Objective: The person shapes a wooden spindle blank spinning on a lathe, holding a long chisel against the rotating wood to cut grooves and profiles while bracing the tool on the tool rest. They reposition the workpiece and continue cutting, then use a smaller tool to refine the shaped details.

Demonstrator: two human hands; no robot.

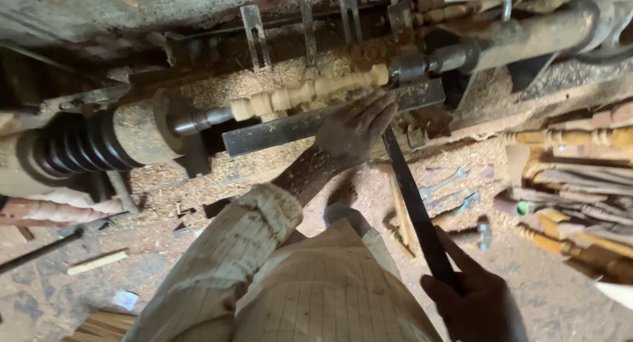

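Lathe (99,141) is lying across the far side, sawdust all around. Pale turned spindle (310,91) is sitting between its 2 centres, just beyond the flat steel tool rest (277,132). Long dark chisel (412,200) is running from near right up to the rest. Left hand (356,127) is pressing down over chisel and rest, fingers spread. Right hand (471,296) is gripping the chisel's near end.
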